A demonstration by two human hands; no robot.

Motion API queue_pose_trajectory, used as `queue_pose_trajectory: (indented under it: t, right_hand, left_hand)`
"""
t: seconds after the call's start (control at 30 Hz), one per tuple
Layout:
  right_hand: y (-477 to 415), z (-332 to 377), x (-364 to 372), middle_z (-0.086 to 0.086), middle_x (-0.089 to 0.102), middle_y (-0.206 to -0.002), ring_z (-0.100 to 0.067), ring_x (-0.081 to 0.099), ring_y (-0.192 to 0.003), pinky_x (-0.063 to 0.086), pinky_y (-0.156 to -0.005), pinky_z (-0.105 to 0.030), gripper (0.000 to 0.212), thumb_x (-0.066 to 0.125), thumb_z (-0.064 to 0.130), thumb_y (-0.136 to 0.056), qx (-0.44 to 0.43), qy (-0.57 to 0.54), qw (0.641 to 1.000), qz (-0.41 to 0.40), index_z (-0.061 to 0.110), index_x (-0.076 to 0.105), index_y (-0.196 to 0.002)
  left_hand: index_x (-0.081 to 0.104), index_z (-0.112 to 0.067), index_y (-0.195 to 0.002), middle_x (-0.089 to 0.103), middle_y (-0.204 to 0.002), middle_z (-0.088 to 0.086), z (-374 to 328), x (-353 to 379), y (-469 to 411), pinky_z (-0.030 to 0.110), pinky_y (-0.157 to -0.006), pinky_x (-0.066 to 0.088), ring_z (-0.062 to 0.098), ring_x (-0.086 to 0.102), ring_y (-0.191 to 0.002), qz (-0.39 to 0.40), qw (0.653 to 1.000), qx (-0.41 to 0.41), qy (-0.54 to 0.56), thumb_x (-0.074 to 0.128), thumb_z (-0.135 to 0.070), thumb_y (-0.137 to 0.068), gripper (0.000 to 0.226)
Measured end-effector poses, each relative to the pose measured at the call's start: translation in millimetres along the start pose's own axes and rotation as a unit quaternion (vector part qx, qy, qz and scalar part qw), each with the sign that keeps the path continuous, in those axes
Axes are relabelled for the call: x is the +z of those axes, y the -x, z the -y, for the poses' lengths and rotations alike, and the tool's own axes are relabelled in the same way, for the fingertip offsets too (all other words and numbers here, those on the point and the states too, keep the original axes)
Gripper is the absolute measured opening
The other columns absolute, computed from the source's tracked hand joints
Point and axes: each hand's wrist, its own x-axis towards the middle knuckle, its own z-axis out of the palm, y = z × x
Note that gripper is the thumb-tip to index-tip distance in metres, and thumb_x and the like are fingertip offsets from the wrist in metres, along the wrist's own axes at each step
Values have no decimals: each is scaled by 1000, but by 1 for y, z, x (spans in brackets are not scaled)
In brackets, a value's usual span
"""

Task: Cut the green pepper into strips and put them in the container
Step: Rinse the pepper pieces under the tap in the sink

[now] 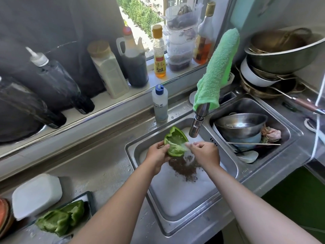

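Under the towel-draped faucet (197, 124) at frame centre, the left hand (157, 155) curls its fingers (161, 145) round the green pepper half (175, 143), the right hand (206, 153) bunches its fingers (190, 146) against its inside above the seed-strewn sink (134, 149), and further pepper pieces (59, 220) lie lower left.

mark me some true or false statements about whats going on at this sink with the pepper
1. The left hand holds a green pepper piece over the sink. True.
2. The right hand holds a knife. False: no knife; its curled fingers are at the green pepper piece.
3. A green towel is draped over the faucet. True.
4. The basin on the right is empty. False: it holds stacked bowls.
5. More pepper pieces lie on a tray at lower left. True.
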Motion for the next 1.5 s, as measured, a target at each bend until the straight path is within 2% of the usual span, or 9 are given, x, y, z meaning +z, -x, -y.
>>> queue_pose_trajectory:
  t: [0.1, 0.23, 0.57, 0.8, 0.97, 1.07, 1.17, 1.33, 1.5]
  right_hand:
    - [-1, 8, 0, -1, 61, -122, -21, 61, -99, 40, -75, -29, 5, 62, 22, -89, -27, 30, 999, 25, 24, 66, -87]
    - [-1, 15, 1, 7, 56, -118, -18, 55, -106, 38, -84, -30, 33, 66, 21, -87, -15, -52, 995, 82, 32, 51, -114]
    - [-6, 7, -10, -6, 71, -79, -28, 64, -79, 45, -64, -32, 13, 67, 26, -91, -35, -49, 998, 34, 16, 73, -84]
    - [-7, 1, -20, 7, 74, -103, -12, 68, -97, 54, -86, -29, 30, 58, 3, -96, -26, -170, 984, 50, 18, 73, -118]
    - [-14, -3, -21, -13, 76, -92, -32, 73, -81, 61, -71, -53, 23, 56, 12, -95, 72, -154, 980, 99, 22, 77, -94]
    - [-8, 5, -20, -16, 68, -83, -21, 60, -50, 51, -44, -30, 26, 48, 2, -100, 137, -235, 944, 188, 12, 71, -105]
    - [-3, 14, -14, -10, 61, -76, -14, 42, -46, 33, -41, -20, 23, 38, 8, -102, 187, -250, 903, 294, 12, 61, -101]
    - [-9, 15, -10, -9, 61, -71, -8, 36, -42, 25, -33, -16, 24, 29, 6, -102, 243, -249, 861, 371, 8, 53, -107]
    - [-12, 18, -17, -12, 55, -86, -18, 46, -51, 30, -34, -20, 25, 39, 26, -106, 242, -318, 874, 277, 9, 58, -107]
  left_hand:
    - [56, 0, -123, 67, -116, 19, 1, 5, 4, 31, -66, 62, 25, 69, -88, 19, 1000, -9, -11, 53, -4, -101, 23]
    - [59, -5, -110, 68, -96, 12, 5, 8, 7, 28, -62, 61, 22, 67, -79, 44, 998, -21, -35, 47, -4, -103, 14]
    - [59, -8, -120, 68, -113, 13, 3, 14, 11, 35, -82, 58, 23, 67, -96, 67, 996, -13, -62, 44, -13, -106, 22]
    - [56, -8, -121, 65, -115, 15, -4, 35, 11, 38, -74, 61, 25, 68, -91, 72, 997, 12, -15, 49, 2, -100, 24]
    - [59, -13, -124, 71, -116, 9, -9, 40, 17, 30, -72, 54, 19, 68, -87, 93, 995, 25, -12, 62, -25, -97, 29]
    - [63, -19, -119, 67, -120, 0, -14, 30, 16, 35, -88, 52, 17, 63, -109, 73, 996, 30, -49, 53, -35, -101, 26]
    - [59, -30, -125, 59, -131, -3, -19, 18, 14, 49, -103, 46, 22, 57, -122, 86, 993, 46, -62, 51, -15, -102, 28]
    - [63, -35, -124, 62, -132, 1, -24, 12, 17, 48, -97, 51, 22, 57, -121, 127, 987, 47, -90, 51, -15, -101, 33]
    - [63, -30, -115, 63, -124, 7, -20, 22, 18, 42, -67, 62, 25, 64, -103, 45, 990, 18, -134, 58, -31, -100, 15]
